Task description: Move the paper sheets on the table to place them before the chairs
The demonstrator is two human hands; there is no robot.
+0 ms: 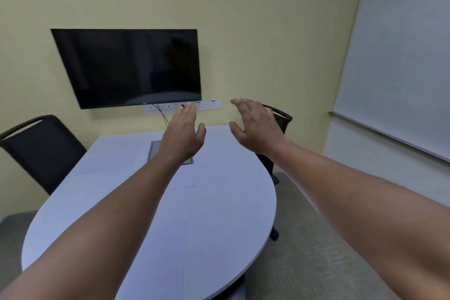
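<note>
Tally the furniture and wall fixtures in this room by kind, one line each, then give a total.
Chairs: 2, one black chair on the left, one chair behind the right hand
Table: 1
Wall screen: 1
Whiteboard: 1
Total: 5

- I see the room in even, rather dim light, with a yellow-green cast on the wall [243,7].
- No lamp is in my view; shadows are soft and faint.
- The table [219,214] takes a pale bluish sheen, so the paper sheets [180,246] on it barely show, only as thin edges.
- The dark screen [126,68] gives dull reflections.
- My wide lens bends straight lines: the screen and the whiteboard [401,56] lean.
- The whole picture is soft, and both hands look slightly smeared.
</note>
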